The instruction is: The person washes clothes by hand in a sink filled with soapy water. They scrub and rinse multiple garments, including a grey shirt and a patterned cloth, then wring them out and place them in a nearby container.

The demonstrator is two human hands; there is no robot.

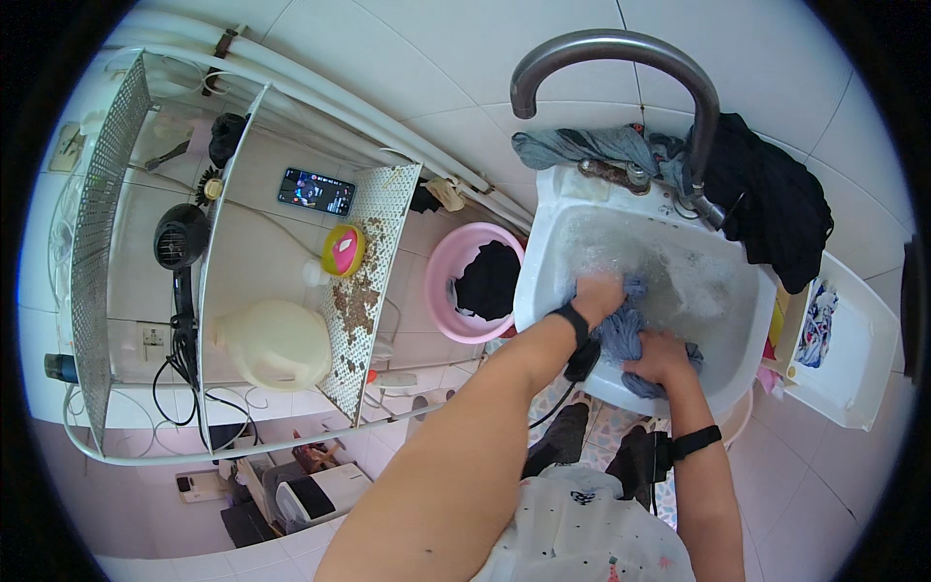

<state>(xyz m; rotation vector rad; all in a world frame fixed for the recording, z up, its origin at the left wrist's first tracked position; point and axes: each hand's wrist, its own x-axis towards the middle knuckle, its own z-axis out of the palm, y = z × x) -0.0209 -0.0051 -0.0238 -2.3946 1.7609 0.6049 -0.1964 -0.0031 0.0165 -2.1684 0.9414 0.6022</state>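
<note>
A grey-blue cloth (618,331) lies partly under soapy water in a white ceramic sink (756,320). My left hand (600,295) is in the water at the cloth's upper end, its fingers hidden by foam and water. Against the cloth's lower part, near the sink's front wall, my right hand (660,356) presses or grips; its fingertips are partly hidden. Bunched dark cloth (764,189) rests on the sink's back right corner, and a grey garment (582,147) lies along the back ledge. The curved metal faucet (618,44) arches above.
Left of the sink stands a pink basin (436,291) holding black clothes (491,280). A rusty metal shelf (356,313) carries a phone (316,191), a soap dish (327,251), a cream jug (276,345) and a hair dryer (180,236). At right is a white tray (865,349) with patterned cloth (818,327).
</note>
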